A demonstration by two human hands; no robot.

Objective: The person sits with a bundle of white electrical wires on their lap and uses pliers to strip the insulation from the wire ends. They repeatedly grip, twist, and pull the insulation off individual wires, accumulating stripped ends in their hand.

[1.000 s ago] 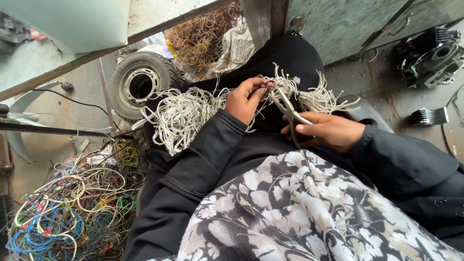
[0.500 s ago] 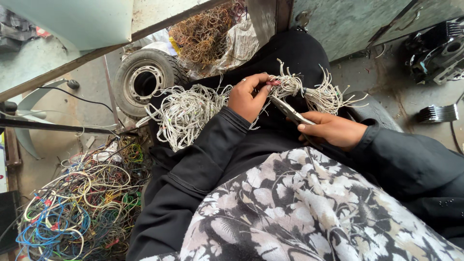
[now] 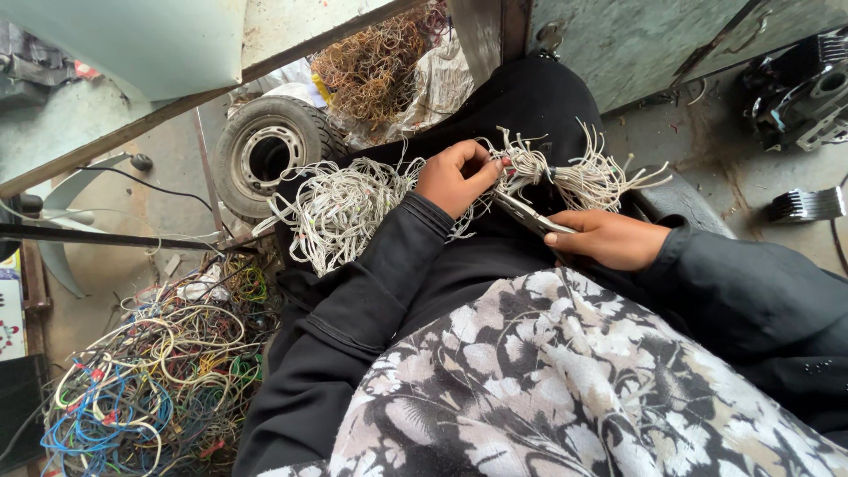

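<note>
Over the person's lap, the left hand (image 3: 455, 177) pinches a bundle of white wires (image 3: 530, 168), whose frayed ends fan out to the right. Closed around a metal cutting tool (image 3: 530, 215), the right hand (image 3: 609, 238) points its tip at the bundle. Beside the left sleeve lies a loose white wire tangle (image 3: 340, 208), with a small tyre (image 3: 269, 155) behind it and a heap of coloured wires (image 3: 159, 371) on the floor.

A printed package (image 3: 11, 314) is showing at the left edge, cut off by the frame: a flat upright panel, mostly white with blue and small red marks. Beside the small tyre (image 3: 265, 159), a crumpled whitish plastic sack (image 3: 437, 84) is holding a tangle of brownish wire.
</note>
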